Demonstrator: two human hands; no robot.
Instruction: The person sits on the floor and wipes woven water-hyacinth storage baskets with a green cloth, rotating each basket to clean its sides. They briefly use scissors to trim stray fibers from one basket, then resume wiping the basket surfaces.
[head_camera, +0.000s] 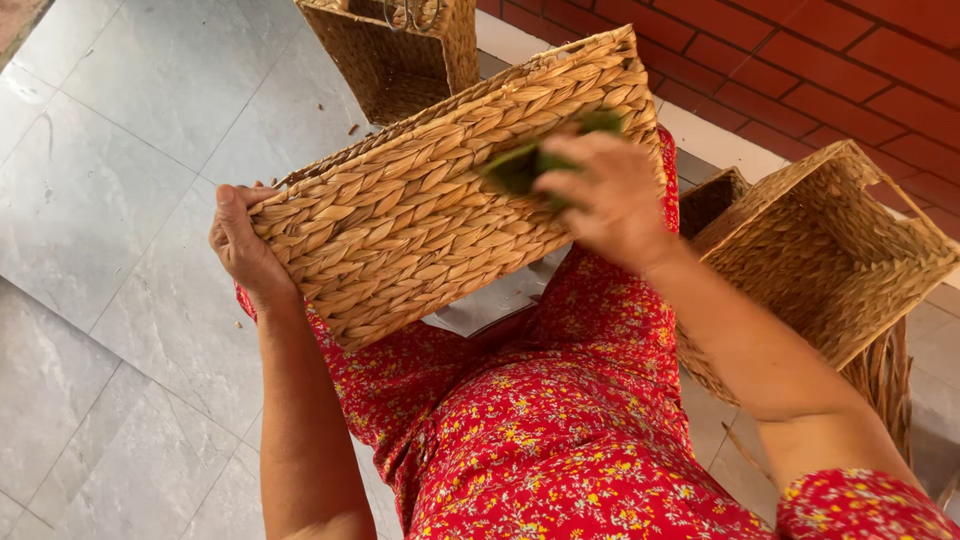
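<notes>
A seated person in a red flowered dress holds a woven basket tilted above the lap, its flat woven face turned up toward the camera. The basket's long axis runs on a slant, from low at the person's left to high at the right. The left hand is clamped on the lower left corner, thumb and fingers wrapped over the edge. The right hand lies on the upper right part of the same face, fingers curled around a green pad, perhaps a cloth or scouring sponge; motion blur leaves that unclear. The pad is pressed against the weave, so most of the face stretches away down and to the left of it, toward the gripping hand. A second basket rests just beside the right arm, and a third stands on the grey tiled floor beyond, near a red brick wall.
</notes>
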